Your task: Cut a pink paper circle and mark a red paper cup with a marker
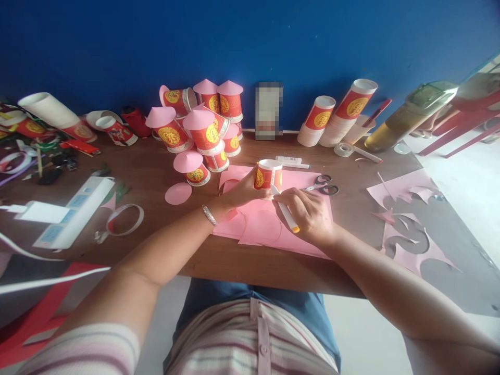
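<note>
My left hand (250, 188) is wrapped round the side of a red paper cup (267, 176) with a yellow emblem and a white rim. My right hand (307, 211) grips a white marker (287, 213) with a yellow end. The marker's upper tip meets the front of the cup, low on its red side; whether it presses there I cannot tell. Beneath both hands lie sheets of pink paper (258, 229) with round outlines. Scissors (324, 185) with dark handles rest at the sheets' right edge, and a capped marker (295, 165) lies behind the cup.
Several red cups with pink cone tops (201, 127) stand back left, near a pink disc (178, 193). Stacked cups (347, 112), a tape roll (344, 150) and a bottle (406, 117) are back right. Pink scraps (416, 255) lie right; a power strip (76, 211) lies left.
</note>
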`<state>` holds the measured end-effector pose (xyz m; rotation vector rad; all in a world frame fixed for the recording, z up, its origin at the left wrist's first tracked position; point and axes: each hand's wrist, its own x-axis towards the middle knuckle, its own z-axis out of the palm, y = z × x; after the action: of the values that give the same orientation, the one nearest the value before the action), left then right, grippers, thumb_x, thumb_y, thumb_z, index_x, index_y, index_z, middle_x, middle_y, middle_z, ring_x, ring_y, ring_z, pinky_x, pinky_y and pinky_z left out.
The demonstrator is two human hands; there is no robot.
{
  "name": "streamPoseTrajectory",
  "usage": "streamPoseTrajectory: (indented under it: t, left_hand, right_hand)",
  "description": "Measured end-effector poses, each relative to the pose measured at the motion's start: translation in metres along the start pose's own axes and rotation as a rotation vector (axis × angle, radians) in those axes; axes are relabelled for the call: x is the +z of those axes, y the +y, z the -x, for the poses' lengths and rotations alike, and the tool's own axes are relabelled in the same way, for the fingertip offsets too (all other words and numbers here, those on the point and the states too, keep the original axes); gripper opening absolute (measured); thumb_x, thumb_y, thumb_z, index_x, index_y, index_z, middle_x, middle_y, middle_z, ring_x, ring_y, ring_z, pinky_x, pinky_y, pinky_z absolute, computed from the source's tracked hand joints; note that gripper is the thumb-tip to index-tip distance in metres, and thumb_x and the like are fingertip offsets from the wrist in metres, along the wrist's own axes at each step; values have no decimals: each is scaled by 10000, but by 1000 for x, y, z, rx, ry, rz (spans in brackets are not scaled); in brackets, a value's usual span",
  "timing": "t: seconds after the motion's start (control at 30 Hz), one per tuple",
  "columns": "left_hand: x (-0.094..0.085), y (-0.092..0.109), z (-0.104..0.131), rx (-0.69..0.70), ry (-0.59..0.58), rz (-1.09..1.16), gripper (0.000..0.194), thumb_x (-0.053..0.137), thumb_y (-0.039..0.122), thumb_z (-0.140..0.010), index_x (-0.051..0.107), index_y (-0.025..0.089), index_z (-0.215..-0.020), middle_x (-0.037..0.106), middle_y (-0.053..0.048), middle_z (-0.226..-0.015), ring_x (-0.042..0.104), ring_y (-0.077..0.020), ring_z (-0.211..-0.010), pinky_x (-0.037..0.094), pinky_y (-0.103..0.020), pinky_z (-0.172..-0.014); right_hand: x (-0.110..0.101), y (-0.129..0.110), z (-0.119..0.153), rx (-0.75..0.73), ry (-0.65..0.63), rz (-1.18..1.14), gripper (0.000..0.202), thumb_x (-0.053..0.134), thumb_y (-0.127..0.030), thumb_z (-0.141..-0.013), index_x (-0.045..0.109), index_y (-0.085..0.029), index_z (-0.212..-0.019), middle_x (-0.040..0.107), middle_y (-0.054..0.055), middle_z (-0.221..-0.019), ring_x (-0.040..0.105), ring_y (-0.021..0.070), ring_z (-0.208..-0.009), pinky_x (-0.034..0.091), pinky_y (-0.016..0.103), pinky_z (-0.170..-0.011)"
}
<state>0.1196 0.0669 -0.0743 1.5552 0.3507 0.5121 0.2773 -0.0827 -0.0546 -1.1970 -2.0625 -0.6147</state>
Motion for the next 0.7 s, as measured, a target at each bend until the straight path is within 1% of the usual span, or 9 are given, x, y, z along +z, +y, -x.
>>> streamPoseTrajectory:
  t: [0.07, 0.17, 0.27, 0.37, 0.57, 0.7]
  left_hand:
    - [0, 1, 0, -9, -2, 33, 571, 907, 391, -699, 545, 211, -1102, 590, -10, -965, 559, -160, -856, 526, -293, -761]
    - [-1, 2, 1, -40, -3, 46, 506, 884, 393, -733, 556, 210, -1072, 593, -9, -942, 556, -153, -844, 516, -278, -745]
    - [-1, 4, 1, -58, -26, 63, 439, 869, 398, -761, 571, 196, -1012, 595, -3, -905, 561, -141, -830, 511, -267, -747]
    - [0, 7, 2, -46, -44, 83, 397, 865, 394, -771, 584, 184, -959, 599, -1, -868, 569, -136, -813, 517, -271, -757]
    - [1, 9, 2, -54, -40, 90, 346, 853, 359, -791, 614, 188, -973, 645, -27, -904, 603, -156, -846, 530, -281, -755]
    - [2, 12, 2, -33, -43, 83, 335, 847, 358, -788, 590, 192, -922, 626, -15, -861, 597, -156, -822, 528, -297, -777]
  right_hand:
    - [0, 0, 1, 4, 9, 16, 197, 545, -42, -992, 586, -183, -1124, 698, 19, -820, 607, 145, -633, 441, 284, -563]
    - [2, 2, 4, 30, 28, 25, 234, 557, -30, -968, 593, -189, -1135, 704, 23, -848, 616, 146, -646, 448, 285, -577]
    - [3, 5, 7, 50, 28, 29, 275, 559, -17, -939, 592, -197, -1144, 703, 23, -857, 633, 153, -664, 450, 287, -583]
    - [3, 7, 8, 45, 28, 56, 252, 563, -23, -944, 581, -197, -1125, 686, 16, -831, 615, 153, -648, 431, 288, -566]
    - [3, 9, 7, 50, 43, 72, 212, 583, -45, -951, 590, -196, -1100, 673, 8, -816, 583, 145, -622, 394, 288, -549]
    - [1, 9, 7, 63, 46, 44, 230, 591, -40, -936, 603, -197, -1103, 679, 9, -818, 604, 149, -634, 411, 284, -552]
